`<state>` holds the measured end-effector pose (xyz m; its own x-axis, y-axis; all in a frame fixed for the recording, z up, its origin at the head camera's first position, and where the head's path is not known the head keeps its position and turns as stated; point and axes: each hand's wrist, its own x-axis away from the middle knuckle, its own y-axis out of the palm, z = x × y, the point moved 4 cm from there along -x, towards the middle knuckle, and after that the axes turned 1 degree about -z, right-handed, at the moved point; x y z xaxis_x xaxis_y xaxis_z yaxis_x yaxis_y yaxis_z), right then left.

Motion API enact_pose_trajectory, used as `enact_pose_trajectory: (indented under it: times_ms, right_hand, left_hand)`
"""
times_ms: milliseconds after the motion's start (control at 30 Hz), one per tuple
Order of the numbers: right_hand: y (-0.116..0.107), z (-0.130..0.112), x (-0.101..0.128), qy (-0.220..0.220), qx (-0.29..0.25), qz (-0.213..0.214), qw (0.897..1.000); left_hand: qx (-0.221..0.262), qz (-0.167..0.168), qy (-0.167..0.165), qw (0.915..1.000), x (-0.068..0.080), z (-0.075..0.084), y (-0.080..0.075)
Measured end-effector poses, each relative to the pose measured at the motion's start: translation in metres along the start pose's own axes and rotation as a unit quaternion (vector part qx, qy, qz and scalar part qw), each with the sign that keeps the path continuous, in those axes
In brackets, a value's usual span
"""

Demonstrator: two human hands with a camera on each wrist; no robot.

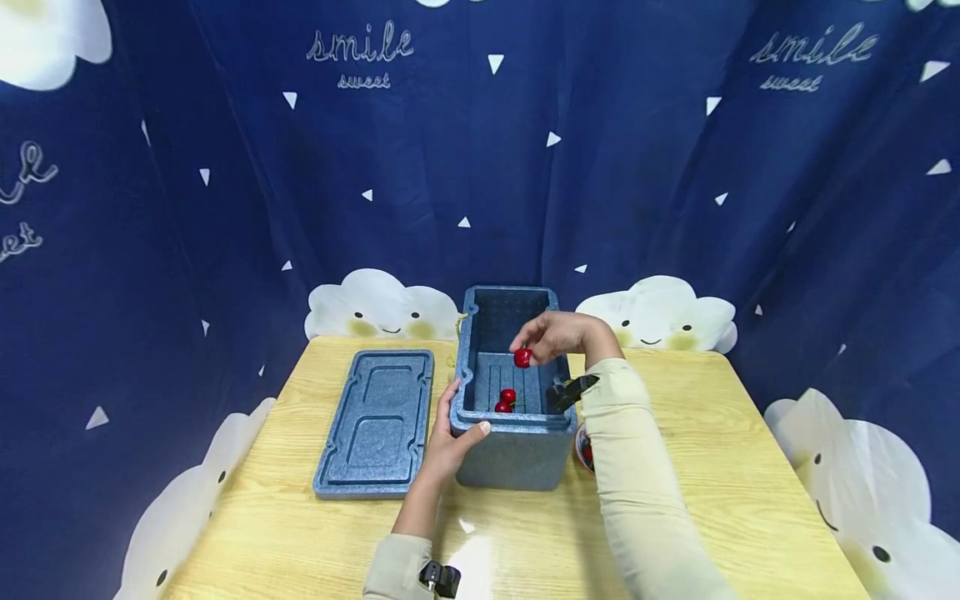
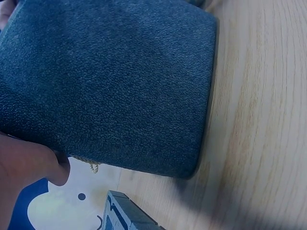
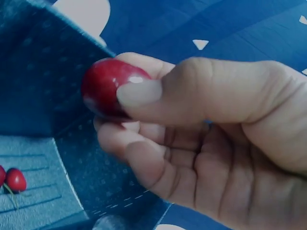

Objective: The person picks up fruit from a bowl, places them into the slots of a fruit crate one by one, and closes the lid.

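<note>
A blue-grey foam box (image 1: 513, 454) stands open on the wooden table (image 1: 750, 467). Two red cherries (image 1: 506, 401) lie on its ribbed floor. My right hand (image 1: 555, 335) hovers over the box and pinches a third red cherry (image 1: 522, 357) between thumb and fingers; the right wrist view shows that cherry (image 3: 106, 87) close up and the two cherries (image 3: 12, 179) below. My left hand (image 1: 454, 433) grips the box's front left corner, thumb on the rim. In the left wrist view the box's outer wall (image 2: 110, 81) fills the frame, with my left hand (image 2: 29, 167) at its edge.
The box's lid (image 1: 377, 421) lies flat on the table to the left of the box. A small bowl (image 1: 583, 447) with red fruit peeks out behind my right forearm, right of the box. A dark blue curtain with cloud prints surrounds the table.
</note>
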<state>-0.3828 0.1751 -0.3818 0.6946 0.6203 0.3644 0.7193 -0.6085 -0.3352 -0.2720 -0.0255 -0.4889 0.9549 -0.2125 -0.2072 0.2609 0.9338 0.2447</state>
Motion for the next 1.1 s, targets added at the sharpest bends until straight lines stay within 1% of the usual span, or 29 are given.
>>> enact_pose_trajectory:
  times_ms: [100, 167, 200, 300, 400, 467, 500, 533, 600, 700, 733, 767, 867, 933, 1000, 1100]
  right_hand:
    - [0.004, 0.002, -0.002, 0.021, 0.013, -0.008, 1.000]
    - [0.005, 0.000, -0.003, 0.021, 0.020, -0.014, 0.999]
    - [0.006, -0.001, -0.004, 0.013, 0.025, -0.020, 0.999]
    - [0.010, -0.003, -0.005, 0.008, 0.030, -0.030, 0.999]
    - [0.012, -0.002, -0.007, 0.023, 0.033, -0.020, 0.999]
    - [0.013, 0.000, -0.009, 0.038, 0.044, -0.005, 0.998]
    - [0.013, -0.001, -0.008, 0.040, 0.053, 0.001, 0.998]
    - [0.014, -0.001, -0.006, 0.043, 0.061, 0.010, 0.997]
    - [0.015, -0.003, -0.001, 0.039, 0.087, 0.025, 0.995]
    - [0.017, -0.007, 0.013, 0.031, 0.125, 0.051, 0.990]
    - [0.018, -0.007, 0.017, 0.026, 0.138, 0.062, 0.988]
    - [0.019, -0.007, 0.021, 0.020, 0.154, 0.072, 0.985]
    - [0.021, -0.006, 0.033, -0.008, 0.180, 0.107, 0.978]
    - [0.023, -0.005, 0.040, -0.030, 0.187, 0.135, 0.973]
    - [0.026, -0.002, 0.048, -0.046, 0.181, 0.160, 0.969]
    - [0.030, 0.003, 0.059, -0.059, 0.178, 0.203, 0.961]
  left_hand:
    - [-0.010, 0.001, -0.007, 0.9999, 0.003, 0.009, 0.003]
    - [-0.011, 0.000, -0.007, 0.9999, 0.003, 0.010, 0.003]
    - [-0.011, 0.000, -0.004, 0.9999, 0.002, 0.011, 0.003]
    - [-0.004, 0.001, -0.004, 1.0000, 0.000, 0.002, -0.001]
    - [-0.008, 0.006, 0.000, 0.9999, -0.002, -0.009, -0.006]
    - [-0.013, 0.007, 0.007, 0.9999, -0.002, -0.014, -0.008]
    - [-0.013, 0.007, 0.006, 0.9999, -0.001, -0.012, -0.007]
    - [-0.013, 0.007, 0.008, 0.9999, -0.001, -0.013, -0.006]
    - [-0.005, 0.004, 0.011, 0.9999, -0.002, -0.015, -0.006]
    - [0.009, 0.001, 0.007, 0.9999, -0.003, -0.017, -0.004]
    - [0.012, 0.001, 0.010, 0.9999, -0.004, -0.021, -0.004]
    - [0.014, 0.001, 0.009, 0.9999, -0.003, -0.021, -0.004]
    - [0.016, 0.005, 0.007, 0.9998, -0.002, -0.016, -0.003]
    - [0.007, 0.008, 0.012, 0.9999, 0.000, -0.009, -0.002]
    - [-0.003, 0.011, 0.015, 0.9998, 0.002, -0.002, 0.000]
    - [-0.022, 0.012, 0.012, 0.9996, 0.004, 0.007, 0.002]
